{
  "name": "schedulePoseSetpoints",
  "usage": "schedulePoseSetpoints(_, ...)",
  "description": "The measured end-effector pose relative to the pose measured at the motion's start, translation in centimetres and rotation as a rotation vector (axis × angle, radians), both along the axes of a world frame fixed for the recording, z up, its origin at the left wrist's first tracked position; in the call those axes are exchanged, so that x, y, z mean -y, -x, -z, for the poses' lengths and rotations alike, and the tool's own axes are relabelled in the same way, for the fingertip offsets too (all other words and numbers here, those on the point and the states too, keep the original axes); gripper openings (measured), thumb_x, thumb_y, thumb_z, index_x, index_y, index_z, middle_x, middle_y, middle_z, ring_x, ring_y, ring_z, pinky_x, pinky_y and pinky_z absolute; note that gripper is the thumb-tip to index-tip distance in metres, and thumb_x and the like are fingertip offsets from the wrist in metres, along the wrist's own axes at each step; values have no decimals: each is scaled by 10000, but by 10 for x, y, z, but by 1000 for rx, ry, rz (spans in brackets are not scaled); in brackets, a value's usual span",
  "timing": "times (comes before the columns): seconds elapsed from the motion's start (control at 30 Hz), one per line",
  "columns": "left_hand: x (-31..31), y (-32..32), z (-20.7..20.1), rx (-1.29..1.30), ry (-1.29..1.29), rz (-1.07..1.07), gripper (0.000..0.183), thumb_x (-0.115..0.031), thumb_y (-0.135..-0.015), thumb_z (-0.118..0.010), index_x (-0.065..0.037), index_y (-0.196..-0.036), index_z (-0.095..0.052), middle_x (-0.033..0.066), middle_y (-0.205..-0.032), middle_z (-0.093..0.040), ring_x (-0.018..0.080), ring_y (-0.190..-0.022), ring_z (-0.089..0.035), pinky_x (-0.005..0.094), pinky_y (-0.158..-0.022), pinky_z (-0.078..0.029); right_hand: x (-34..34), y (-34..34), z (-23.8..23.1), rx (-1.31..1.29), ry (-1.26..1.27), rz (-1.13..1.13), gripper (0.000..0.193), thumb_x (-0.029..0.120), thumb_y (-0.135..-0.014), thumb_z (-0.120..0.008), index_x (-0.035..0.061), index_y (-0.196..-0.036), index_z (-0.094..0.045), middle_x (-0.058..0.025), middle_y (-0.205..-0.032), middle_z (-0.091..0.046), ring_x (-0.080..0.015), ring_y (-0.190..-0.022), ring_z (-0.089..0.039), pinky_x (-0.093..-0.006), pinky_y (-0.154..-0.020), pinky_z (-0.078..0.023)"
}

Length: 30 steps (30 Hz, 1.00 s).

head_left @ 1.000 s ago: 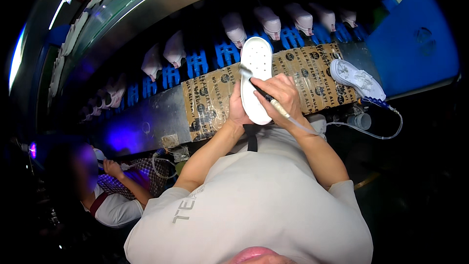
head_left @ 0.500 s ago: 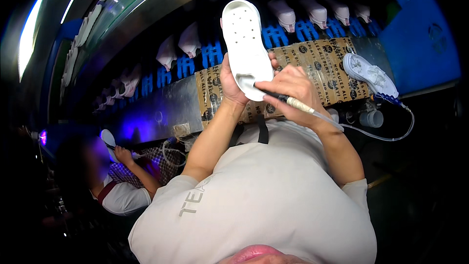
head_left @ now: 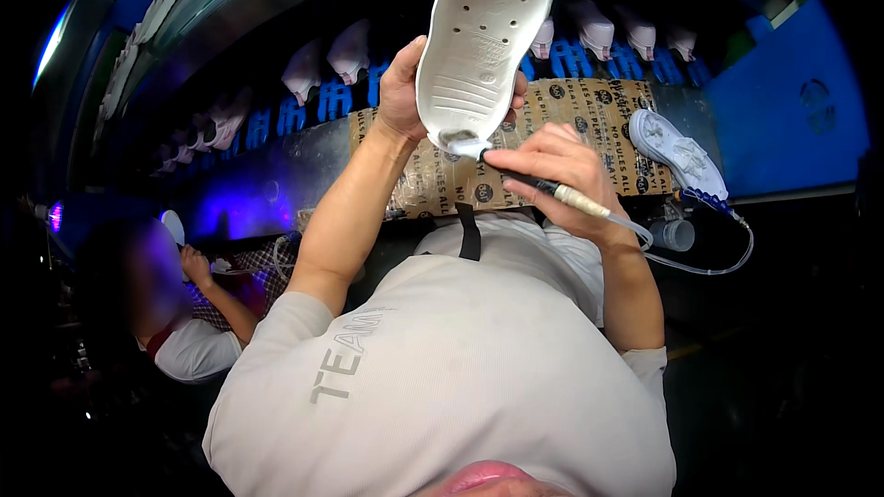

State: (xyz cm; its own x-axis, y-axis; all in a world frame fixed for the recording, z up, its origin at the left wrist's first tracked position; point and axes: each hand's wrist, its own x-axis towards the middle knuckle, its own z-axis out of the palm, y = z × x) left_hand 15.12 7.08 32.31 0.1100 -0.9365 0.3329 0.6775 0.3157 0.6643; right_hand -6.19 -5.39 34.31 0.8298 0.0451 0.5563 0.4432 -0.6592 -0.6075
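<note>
My left hand (head_left: 401, 92) grips a white shoe sole (head_left: 479, 51) from below, its thumb on the left edge and fingertips showing at the right edge. The sole stands tilted up with its hollow inner side toward me, showing small holes at the far end and ridges nearer. My right hand (head_left: 562, 170) is closed round a brush (head_left: 529, 179) with a black handle, a taped grip and a clear hose (head_left: 709, 271) running off to the right. The brush tip touches the sole's near end, where wet-looking white stuff lies.
Printed cardboard (head_left: 552, 129) covers the bench before me. Another white sole (head_left: 679, 155) lies at right, above a small translucent cup (head_left: 674, 235). Shoe uppers (head_left: 589, 28) stand in a row behind, with blue holders (head_left: 336, 99). At left, a co-worker (head_left: 203, 313) holds a sole.
The sole has come up closer to me and tilted, so its inside shows more fully. My right hand keeps the brush at its near end. The whole view has shifted slightly.
</note>
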Motion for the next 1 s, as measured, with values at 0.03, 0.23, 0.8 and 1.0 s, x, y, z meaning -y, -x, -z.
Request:
schedulePoseSetpoints(0.03, 2, -2, -2, 66, -5, 14, 796, -576, -1005, -302, 40, -1496, -421, 367, -1252, -600, 450, -1076, -687, 552, -901, -600, 1, 1, -3, 0, 78, -57, 336, 80, -805, -819, 96, -1139, -786, -46, -858, -703, -186, -757, -595, -334, -759, -419)
schedulePoseSetpoints(0.23, 13, 19, -12, -18, -232, -85, 710, -474, -987, -297, 34, -1451, -474, 326, -1157, -655, 432, -1030, -685, 521, -885, -599, 20, 10, -7, 107, -273, 8, 299, 61, -776, -762, -24, -1063, -760, -96, -802, -720, -171, -661, -576, -312, -672, -451)
schedulePoseSetpoints(0.8, 21, 58, 56, -393, -1, -363, 682, -605, -1014, -446, -109, -1483, -455, 131, -1386, -589, 298, -1247, -606, 458, -1081, -504, -29, -29, 3, 284, -82, 233, 302, 166, -768, -789, 109, -1064, -801, 13, -823, -723, -194, -924, -599, -401, -938, -392)
schedulePoseSetpoints(1.0, 19, 57, 54, -626, -50, -58, 784, -702, -876, -569, -130, -1408, -497, 262, -1181, -615, 357, -1053, -648, 459, -856, -610, -28, -22, 4, 287, 173, 240, 325, 209, -755, -836, 115, -1064, -796, 19, -812, -717, -188, -885, -595, -388, -913, -396)
